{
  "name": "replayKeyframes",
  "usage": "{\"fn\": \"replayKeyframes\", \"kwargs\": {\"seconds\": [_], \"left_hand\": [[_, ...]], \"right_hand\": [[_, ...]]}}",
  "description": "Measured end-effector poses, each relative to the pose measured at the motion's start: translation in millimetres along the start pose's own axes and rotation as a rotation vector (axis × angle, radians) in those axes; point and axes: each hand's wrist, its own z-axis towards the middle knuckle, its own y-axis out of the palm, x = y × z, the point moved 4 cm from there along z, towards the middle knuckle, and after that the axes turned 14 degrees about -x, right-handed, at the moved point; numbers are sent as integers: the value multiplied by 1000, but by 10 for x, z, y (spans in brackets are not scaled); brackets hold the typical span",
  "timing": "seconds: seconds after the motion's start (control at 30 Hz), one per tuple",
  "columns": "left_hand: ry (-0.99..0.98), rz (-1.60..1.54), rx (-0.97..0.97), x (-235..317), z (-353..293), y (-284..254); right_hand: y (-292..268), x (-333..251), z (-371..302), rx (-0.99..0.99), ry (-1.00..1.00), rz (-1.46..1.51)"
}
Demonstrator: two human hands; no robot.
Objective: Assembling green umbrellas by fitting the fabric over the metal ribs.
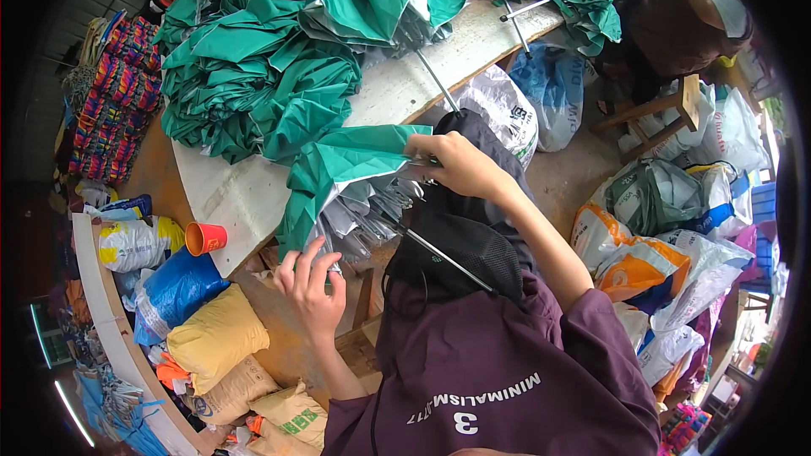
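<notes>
A partly folded green umbrella [355, 156] with a silver underside and bunched metal ribs lies before me at the table's edge. Its thin metal shaft slants down toward my lap. My right hand [456, 167] is closed on the canopy's right edge, near the rib ends; its fingertips are partly hidden. On the lower left, my left hand [314, 287] has its fingers apart and bent, right at the canopy's lower corner; whether it touches the cloth I cannot tell. Beyond lies a heap of green umbrellas [253, 67], one with its shaft [438, 80] jutting over the edge toward me.
The pale table [224, 194] runs from left to upper right. A red cup [205, 239] stands at its left corner. Filled sacks [218, 338] lie lower left, plastic bags [634, 262] on the right. Another person [684, 25] sits upper right by a wooden stool [667, 114].
</notes>
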Motion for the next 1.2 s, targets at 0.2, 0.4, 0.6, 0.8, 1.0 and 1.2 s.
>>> {"fn": "replayKeyframes", "kwargs": {"seconds": [0.2, 0.4, 0.6, 0.8, 1.0, 1.2], "left_hand": [[-46, 57, -88, -72, -118, 10], [-39, 69, -37, -41, -144, 10], [4, 91, -24, -66, -120, -7], [14, 90, 9, -32, -131, -57], [27, -14, -18, -22, -122, -60], [11, -132, -31, -134, -152, -133]], "right_hand": [[-47, 33, 2, -1, -54, 97], [-99, 18, 8, -44, -44, 159], [-109, 37, -20, 47, -184, 175], [6, 243, -403, 68, -46, 201], [792, 563, -499, 152, 330, -3], [871, 678, -341, 200, 326, -4]]}}
